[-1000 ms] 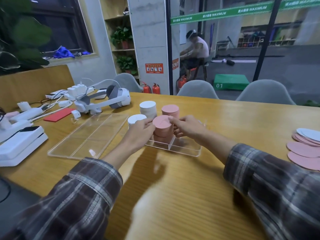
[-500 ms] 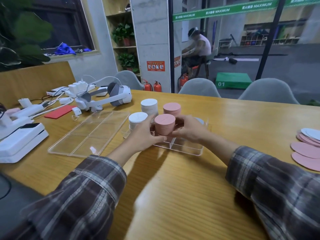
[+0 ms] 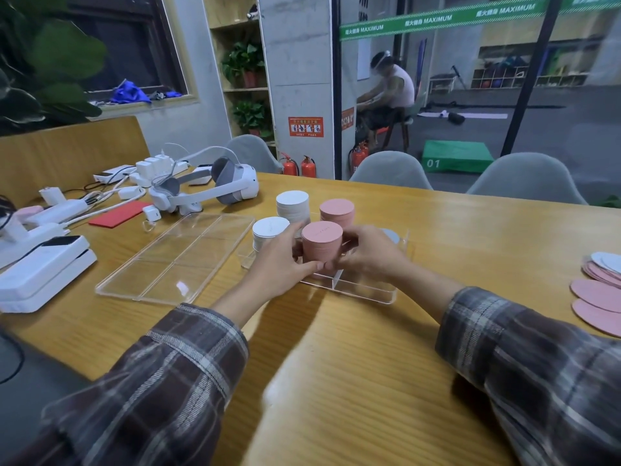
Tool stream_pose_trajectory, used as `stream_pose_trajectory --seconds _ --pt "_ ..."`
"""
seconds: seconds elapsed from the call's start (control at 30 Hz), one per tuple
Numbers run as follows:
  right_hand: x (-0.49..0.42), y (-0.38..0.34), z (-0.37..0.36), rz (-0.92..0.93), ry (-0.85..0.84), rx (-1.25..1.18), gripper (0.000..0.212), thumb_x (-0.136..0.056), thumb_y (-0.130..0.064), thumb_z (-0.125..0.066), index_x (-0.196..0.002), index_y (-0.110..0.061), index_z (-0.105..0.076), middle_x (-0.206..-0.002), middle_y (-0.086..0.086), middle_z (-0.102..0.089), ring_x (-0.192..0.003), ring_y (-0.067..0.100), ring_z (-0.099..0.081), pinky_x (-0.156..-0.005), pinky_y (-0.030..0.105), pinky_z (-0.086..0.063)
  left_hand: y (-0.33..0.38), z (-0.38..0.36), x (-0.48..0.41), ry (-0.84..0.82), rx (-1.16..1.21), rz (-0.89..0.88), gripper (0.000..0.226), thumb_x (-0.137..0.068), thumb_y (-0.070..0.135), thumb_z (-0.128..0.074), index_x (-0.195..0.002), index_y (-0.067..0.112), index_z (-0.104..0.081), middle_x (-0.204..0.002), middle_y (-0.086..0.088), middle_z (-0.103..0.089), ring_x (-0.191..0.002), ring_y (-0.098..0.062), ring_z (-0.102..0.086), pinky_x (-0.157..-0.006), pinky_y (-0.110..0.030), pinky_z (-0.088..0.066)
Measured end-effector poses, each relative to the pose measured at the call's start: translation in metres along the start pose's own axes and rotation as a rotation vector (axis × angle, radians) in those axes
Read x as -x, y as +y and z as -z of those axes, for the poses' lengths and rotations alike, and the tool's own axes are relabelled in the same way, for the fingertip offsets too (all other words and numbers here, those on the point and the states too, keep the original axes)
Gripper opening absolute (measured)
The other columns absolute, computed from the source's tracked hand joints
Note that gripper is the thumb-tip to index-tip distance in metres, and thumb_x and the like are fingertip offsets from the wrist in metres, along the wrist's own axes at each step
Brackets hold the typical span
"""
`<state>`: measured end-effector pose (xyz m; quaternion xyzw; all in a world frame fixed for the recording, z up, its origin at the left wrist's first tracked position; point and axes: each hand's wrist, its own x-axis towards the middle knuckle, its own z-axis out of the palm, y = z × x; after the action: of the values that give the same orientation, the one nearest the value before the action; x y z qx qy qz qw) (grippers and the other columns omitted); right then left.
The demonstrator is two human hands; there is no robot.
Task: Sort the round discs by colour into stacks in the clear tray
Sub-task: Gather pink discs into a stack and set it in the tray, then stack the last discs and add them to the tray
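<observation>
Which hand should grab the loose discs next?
Probably the right hand: both hold the pink stack, but the loose discs lie far right, its side; the left hand would cross the tray.

We see a long yellow wooden counter [image 3: 369,364]. At its far left lies a white headset with grey padding [image 3: 215,188], near a white power strip loaded with chargers [image 3: 158,166] and a flat red card [image 3: 117,213]. Nearer on the left sits a white box-shaped device [image 3: 43,270]. Beyond the far edge stand grey shell chairs [image 3: 389,171], red fire extinguishers [image 3: 308,168] and a green block marked 01 [image 3: 453,156]. Farther off, a person in a white top [image 3: 393,92] sits.
</observation>
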<state>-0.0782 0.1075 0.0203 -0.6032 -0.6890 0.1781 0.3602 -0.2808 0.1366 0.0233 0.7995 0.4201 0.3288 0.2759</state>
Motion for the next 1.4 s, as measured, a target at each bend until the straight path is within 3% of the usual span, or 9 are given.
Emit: stream_pose_trajectory --seconds 0.1,0.23,0.37,0.47,0.53,0.73,0.93,1.17,1.4 --pt "0.005 -0.003 0.000 0.004 0.027 0.001 0.048 -0.070 -0.019 -0.090 -0.115 -0.019 -0.073 -0.093 -0.004 -0.076 -0.087 0.013 -0.069 -0.074 0.025 -0.053 0.002 0.001 0.004 0.014 -0.023 0.004 0.087 -0.082 0.019 -0.088 -0.156 0.019 -0.041 -0.112 0.017 -0.060 -0.105 -0.011 -0.065 -0.102 -0.034 -0.054" --pt "0.015 -0.006 0.008 -0.012 0.065 0.025 0.055 -0.074 -0.024 -0.090 -0.124 -0.017 -0.068 -0.104 -0.001 -0.074 -0.096 0.015 -0.069 -0.083 0.027 -0.054 0.008 0.005 0.009 0.091 -0.085 -0.008 0.084 -0.082 0.022 -0.087 -0.153 0.016 -0.044 -0.133 -0.001 -0.065 -0.113 -0.012 -0.061 -0.104 -0.038 -0.052" --pt "0.032 -0.009 0.023 -0.053 0.098 0.008 0.074 -0.074 -0.032 -0.091 -0.138 -0.011 -0.059 -0.112 0.000 -0.071 -0.101 0.014 -0.068 -0.094 0.031 -0.054 0.022 0.009 0.015 0.193 -0.107 -0.016 0.069 -0.081 0.023 -0.087 -0.143 0.016 -0.057 -0.128 -0.004 -0.066 -0.112 -0.016 -0.065 -0.098 -0.034 -0.055" --pt "0.050 -0.012 0.038 -0.055 0.125 0.018 0.073 -0.075 -0.035 -0.090 -0.137 -0.012 -0.060 -0.110 -0.001 -0.071 -0.103 0.014 -0.068 -0.095 0.033 -0.054 0.040 0.007 0.020 0.234 -0.183 -0.099 0.055 -0.081 0.022 -0.086 -0.132 0.017 -0.065 -0.123 0.005 -0.066 -0.108 -0.009 -0.060 -0.089 -0.021 -0.044" --pt "0.063 -0.014 0.050 -0.046 0.150 0.038 0.068 -0.076 -0.035 -0.089 -0.134 -0.013 -0.062 -0.112 0.001 -0.072 -0.103 0.013 -0.067 -0.095 0.032 -0.053 0.056 0.002 0.023 0.237 -0.182 -0.162 0.048 -0.081 0.020 -0.086 -0.126 0.019 -0.069 -0.117 0.010 -0.067 -0.107 -0.008 -0.061 -0.087 -0.020 -0.043" --pt "0.109 -0.003 0.097 -0.063 0.226 0.128 0.058 -0.080 -0.037 -0.085 -0.130 -0.015 -0.066 -0.107 -0.005 -0.071 -0.097 0.008 -0.066 -0.095 0.028 -0.052 0.106 -0.039 0.021 0.048 -0.108 -0.263 0.043 -0.081 0.031 -0.088 -0.120 0.022 -0.072 -0.108 0.012 -0.064 -0.104 -0.008 -0.063 -0.093 -0.029 -0.054" --pt "0.171 0.039 0.150 -0.165 0.270 0.183 0.048 -0.084 -0.032 -0.083 -0.126 -0.015 -0.067 -0.108 -0.002 -0.072 -0.098 0.010 -0.064 -0.088 0.021 -0.048 0.144 -0.113 0.012 -0.104 -0.100 -0.328 0.036 -0.088 0.038 -0.081 -0.120 0.022 -0.074 -0.117 0.009 -0.069 -0.105 -0.006 -0.063 -0.087 -0.023 -0.052" --pt "0.232 0.109 0.203 -0.339 0.315 0.339 0.039 -0.092 -0.035 -0.072 -0.126 -0.018 -0.067 -0.118 0.000 -0.067 -0.108 0.013 -0.059 -0.095 0.030 -0.045 0.189 -0.215 0.006 -0.308 -0.061 -0.384 0.033 -0.099 0.036 -0.068 -0.127 0.018 -0.070 -0.127 0.002 -0.067 -0.116 -0.012 -0.062 -0.099 -0.028 -0.049" --pt "0.251 0.166 0.240 -0.518 0.319 0.519 0.057 -0.092 -0.050 -0.063 -0.142 -0.023 -0.054 -0.145 0.002 -0.046 -0.136 0.027 -0.042 -0.109 0.044 -0.039 0.215 -0.292 -0.018 -0.448 -0.076 -0.432 0.045 -0.105 0.030 -0.058 -0.148 0.017 -0.054 -0.149 0.002 -0.052 -0.134 -0.016 -0.050 -0.113 -0.023 -0.033"
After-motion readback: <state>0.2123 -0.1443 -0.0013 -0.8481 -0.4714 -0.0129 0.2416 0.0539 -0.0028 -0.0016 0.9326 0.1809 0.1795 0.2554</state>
